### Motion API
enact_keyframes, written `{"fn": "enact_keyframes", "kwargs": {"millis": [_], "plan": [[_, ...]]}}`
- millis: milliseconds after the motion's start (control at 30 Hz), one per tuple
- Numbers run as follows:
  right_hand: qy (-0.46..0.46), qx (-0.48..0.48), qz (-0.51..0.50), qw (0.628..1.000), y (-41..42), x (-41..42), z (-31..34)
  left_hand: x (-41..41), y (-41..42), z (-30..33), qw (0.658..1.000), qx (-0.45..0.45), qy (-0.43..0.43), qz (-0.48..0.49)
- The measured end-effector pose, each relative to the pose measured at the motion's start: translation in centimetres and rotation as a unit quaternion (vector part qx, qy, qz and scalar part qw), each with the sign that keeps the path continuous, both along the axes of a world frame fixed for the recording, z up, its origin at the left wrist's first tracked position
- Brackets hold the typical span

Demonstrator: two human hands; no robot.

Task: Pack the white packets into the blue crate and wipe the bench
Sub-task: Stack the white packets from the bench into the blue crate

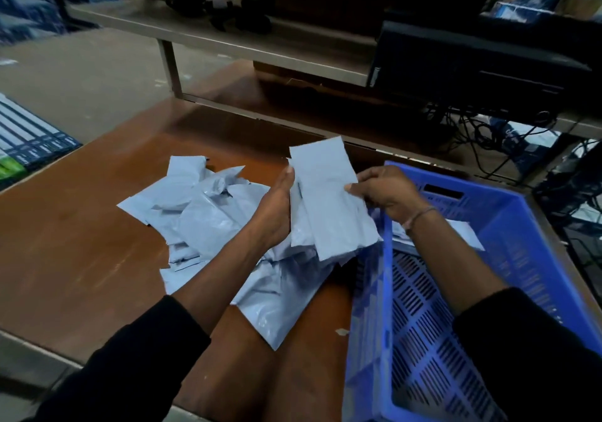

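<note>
Gripping a stack of white packets (329, 200) — left hand (277, 210), right hand (387, 193) — over brown bench (81, 226), beside blue crate (508, 226); grey shelf (228, 40) behind.

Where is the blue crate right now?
The crate sits on the bench at lower right of the head view, just right of the packet pile.

No text, label, brand or number can be read anywhere in the head view; the white packets (322, 193) show blank faces, the blue crate (508, 226) carries no legible marking, and the print on the stacked boxes (29, 148) at the left edge is too small and blurred to make out
</note>
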State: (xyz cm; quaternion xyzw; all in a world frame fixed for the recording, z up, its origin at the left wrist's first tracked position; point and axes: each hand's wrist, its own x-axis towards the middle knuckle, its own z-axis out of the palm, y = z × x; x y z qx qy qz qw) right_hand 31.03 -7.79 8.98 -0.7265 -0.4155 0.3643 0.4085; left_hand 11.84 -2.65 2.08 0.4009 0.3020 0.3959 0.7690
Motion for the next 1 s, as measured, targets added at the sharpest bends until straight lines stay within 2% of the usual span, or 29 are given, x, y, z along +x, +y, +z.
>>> {"fn": "enact_keyframes", "kwargs": {"millis": [67,133,200,267,300,333,400,467,500,533,600,667,833,1000], "plan": [[-0.008,0.016,-0.013,1.0,-0.8,-0.1,-0.1,0.2,-0.4,0.6,0.999,0.042,0.004,-0.022],[-0.008,0.032,-0.017,0.999,-1.6,0.0,0.2,0.3,-0.7,1.1,0.991,0.118,0.058,-0.006],[-0.004,0.036,-0.004,0.999,-2.5,0.5,0.5,0.0,-0.8,1.9,0.971,0.207,0.115,-0.035],[-0.042,0.038,-0.002,0.998,-3.5,1.4,0.5,-0.2,-0.7,3.4,0.93,0.316,0.176,-0.069],[-0.108,0.041,-0.014,0.993,-3.8,2.1,0.4,-0.1,-0.6,4.4,0.891,0.388,0.224,-0.073],[-0.194,0.055,-0.035,0.979,-4.0,2.8,0.3,0.2,-0.3,5.5,0.837,0.461,0.286,-0.076],[-0.331,0.132,-0.072,0.931,-4.7,3.8,0.4,1.1,0.0,7.7,0.699,0.563,0.432,-0.089],[-0.416,0.239,-0.059,0.875,-5.5,4.4,0.8,2.4,0.0,9.1,0.572,0.604,0.545,-0.105],[-0.46,0.262,-0.045,0.847,-5.9,4.5,1.3,3.0,-0.3,9.7,0.535,0.612,0.571,-0.111],[-0.5,0.259,-0.027,0.826,-6.1,4.8,1.3,3.6,-0.6,10.4,0.516,0.621,0.578,-0.115],[-0.564,0.225,0.01,0.795,-6.3,5.4,1.2,4.7,-1.2,11.6,0.498,0.636,0.577,-0.12],[-0.582,0.229,0.023,0.78,-6.3,6.3,0.8,5.5,-1.5,12.2,0.482,0.651,0.576,-0.11],[-0.605,0.252,-0.037,0.754,-8.2,10.0,2.0,8.3,-1.9,13.2,0.467,0.679,0.56,-0.083],[-0.688,0.152,-0.079,0.706,-12.2,16.4,3.2,13.8,-2.8,12.8,0.448,0.721,0.527,-0.051]]}}
